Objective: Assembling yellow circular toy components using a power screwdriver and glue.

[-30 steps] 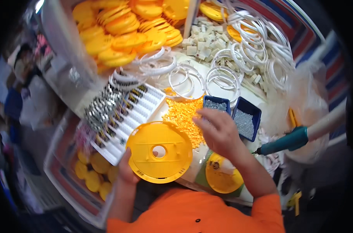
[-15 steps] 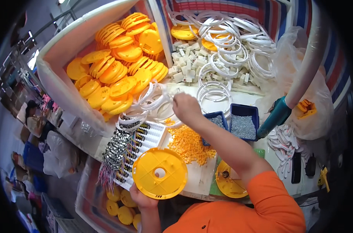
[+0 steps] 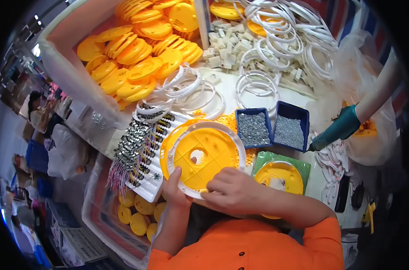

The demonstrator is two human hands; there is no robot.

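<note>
my left hand has hold of a yellow disc at its near left edge: my thumb is on top, and my other fingers are mostly hidden beneath. on the face of the disc lies a white ring, set off toward the right, so that a crescent of yellow shows past it on the left. i'm holding both in front of my chest, over the near edge of the table, tilted a little. my right hand is at the ring's near right edge, fingers curled in together. a small yellow bit shows by my fingertips, but i can't tell whether i'm pinching that or the ring.

just past the disc, partly covered by it, is a pile of little yellow pieces. beside the pile stand two blue trays, the left one and the right one, both with small grey bits in them. nearer to me, a second yellow disc lies on a green pad, partly behind my right forearm. the teal screwdriver hangs to the right, its tip near the right tray. on my left, metal strips with wires lie across a white rack. further off, yellow discs are heaped in a big box, with white blocks to its right.
</note>
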